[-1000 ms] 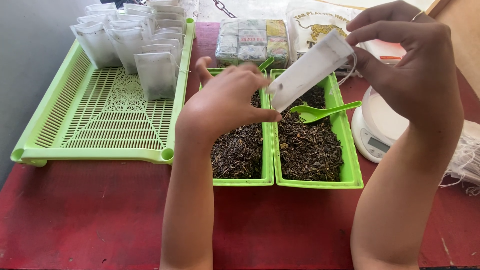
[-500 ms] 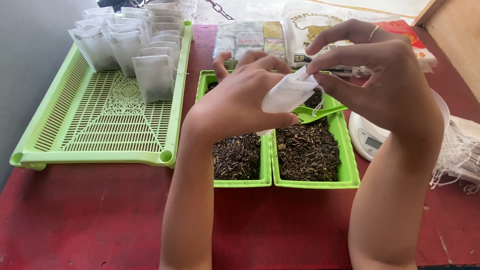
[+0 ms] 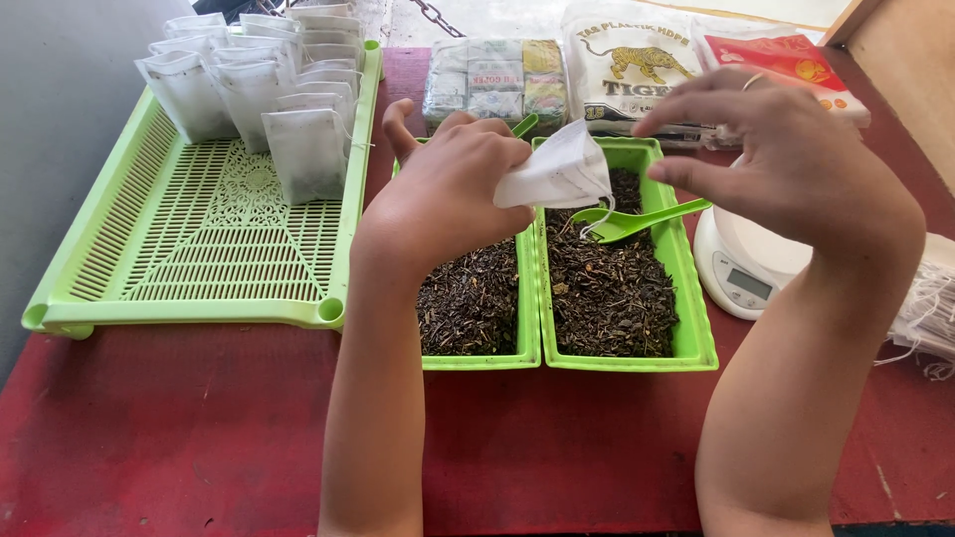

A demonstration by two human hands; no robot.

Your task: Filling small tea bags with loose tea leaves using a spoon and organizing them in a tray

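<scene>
My left hand (image 3: 453, 189) grips a small white filter bag (image 3: 557, 171) over two narrow green trays (image 3: 696, 343) full of dark loose tea (image 3: 607, 288). The bag bulges at its free end and a thin string hangs from it. My right hand (image 3: 786, 164) hovers just to the right of the bag, fingers spread, holding nothing. A green plastic scoop (image 3: 637, 219) lies on the tea in the right tray, under the bag.
A large green perforated tray (image 3: 199, 249) on the left holds several filled white bags (image 3: 298, 149) standing at its far end. A white kitchen scale (image 3: 746, 268) sits right of the tea trays. Plastic packets (image 3: 637, 60) lie at the back on the red table (image 3: 547, 447).
My right hand has let go of the bag and drawn away to the right. My left hand now holds the bag alone, lower over the trays.
</scene>
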